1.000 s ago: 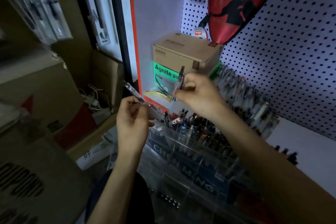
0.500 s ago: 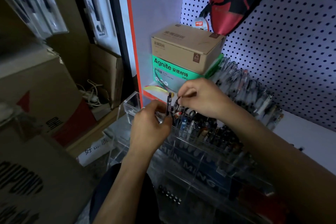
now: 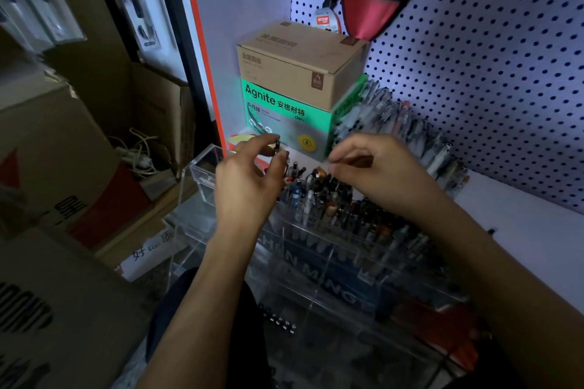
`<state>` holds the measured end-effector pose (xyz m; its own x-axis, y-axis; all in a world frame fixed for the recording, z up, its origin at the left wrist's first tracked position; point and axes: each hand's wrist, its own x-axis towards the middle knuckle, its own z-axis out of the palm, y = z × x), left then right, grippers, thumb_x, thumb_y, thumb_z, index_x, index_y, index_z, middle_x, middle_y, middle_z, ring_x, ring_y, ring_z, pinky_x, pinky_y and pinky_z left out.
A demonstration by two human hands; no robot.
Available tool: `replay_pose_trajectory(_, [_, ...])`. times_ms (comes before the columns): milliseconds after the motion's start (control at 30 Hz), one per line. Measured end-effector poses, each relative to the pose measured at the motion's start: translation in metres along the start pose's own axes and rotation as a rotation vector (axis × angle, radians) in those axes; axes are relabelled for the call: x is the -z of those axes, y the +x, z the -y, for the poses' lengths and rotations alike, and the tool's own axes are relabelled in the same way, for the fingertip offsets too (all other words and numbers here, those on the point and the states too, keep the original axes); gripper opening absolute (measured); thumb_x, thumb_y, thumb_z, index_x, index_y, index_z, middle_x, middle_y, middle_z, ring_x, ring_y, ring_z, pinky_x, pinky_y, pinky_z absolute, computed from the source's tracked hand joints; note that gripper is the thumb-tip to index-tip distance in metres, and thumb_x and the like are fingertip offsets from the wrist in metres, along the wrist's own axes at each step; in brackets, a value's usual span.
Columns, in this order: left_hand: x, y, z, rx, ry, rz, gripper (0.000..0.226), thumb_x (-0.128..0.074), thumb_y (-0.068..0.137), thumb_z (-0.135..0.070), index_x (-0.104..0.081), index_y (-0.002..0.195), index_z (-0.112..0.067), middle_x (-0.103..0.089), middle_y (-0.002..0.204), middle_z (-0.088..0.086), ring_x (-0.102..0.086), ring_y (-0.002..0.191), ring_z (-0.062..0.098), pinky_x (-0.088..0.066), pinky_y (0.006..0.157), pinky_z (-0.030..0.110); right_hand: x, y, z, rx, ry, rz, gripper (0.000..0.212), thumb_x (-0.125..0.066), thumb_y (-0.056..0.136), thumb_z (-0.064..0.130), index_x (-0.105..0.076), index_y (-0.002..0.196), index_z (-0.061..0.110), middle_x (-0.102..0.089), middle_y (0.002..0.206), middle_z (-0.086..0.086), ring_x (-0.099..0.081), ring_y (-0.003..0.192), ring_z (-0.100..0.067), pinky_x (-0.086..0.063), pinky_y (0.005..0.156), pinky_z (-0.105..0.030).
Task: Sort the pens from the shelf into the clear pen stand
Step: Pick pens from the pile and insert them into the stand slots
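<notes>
Perforated white pegboard [image 3: 474, 73] fills the wall behind both hands. Brown carton [image 3: 300, 63], stacked on a green "Agnite" box [image 3: 284, 117], stands just beyond the fingers. Clear pen stand [image 3: 331, 249], tiered acrylic, sits directly under the hands, its upper row packed with upright pens [image 3: 322, 196]; another row of pens [image 3: 410, 133] leans against the pegboard beyond the right hand. Left hand [image 3: 246, 180]: fingers curled, pinching a dark pen [image 3: 278, 148] upright by its top, above the stand's left end. Right hand [image 3: 373, 170]: fingers curled together above the packed row; contents, if any, cannot be told.
</notes>
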<state>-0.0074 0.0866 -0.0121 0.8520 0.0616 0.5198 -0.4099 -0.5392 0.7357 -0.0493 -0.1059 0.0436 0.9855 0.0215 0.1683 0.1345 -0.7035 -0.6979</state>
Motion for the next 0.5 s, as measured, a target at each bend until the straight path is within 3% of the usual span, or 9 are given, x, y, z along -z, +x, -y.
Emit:
replay_pose_trajectory(200, [0.001,-0.007,-0.013,0.166,0.153,0.027,0.01,-0.067,0.084,-0.029,-0.074,0.091,-0.03,-0.073,0.086,-0.011,-0.066,0.077,0.019,-0.053,0.063,0.031,-0.002,-0.002,0.001,-0.004,0.043,-0.029,0.01,-0.073,0.087,0.023,-0.073,0.097,0.022,-0.071,0.092,0.011,-0.065,0.082,0.004,-0.049,0.073,-0.01])
replay_pose_trajectory(333, [0.005,-0.012,-0.019,0.227,0.274,0.042,0.01,-0.067,0.082,-0.032,-0.074,0.088,-0.033,-0.073,0.084,-0.007,-0.065,0.079,0.022,-0.051,0.062,0.03,-0.004,-0.005,0.003,0.013,0.025,-0.016,0.013,-0.074,0.086,0.026,-0.073,0.098,0.023,-0.072,0.093,0.012,-0.065,0.083,0.004,-0.051,0.076,-0.014])
replay_pose_trajectory(500, [0.011,-0.018,-0.017,0.142,0.288,-0.018,0.016,-0.067,0.085,-0.035,-0.072,0.099,-0.031,-0.073,0.098,-0.003,-0.067,0.086,0.024,-0.049,0.065,0.029,0.007,-0.016,0.001,0.012,0.039,-0.032,0.013,-0.071,0.087,0.026,-0.073,0.1,0.022,-0.071,0.094,0.013,-0.064,0.082,0.006,-0.049,0.07,-0.006])
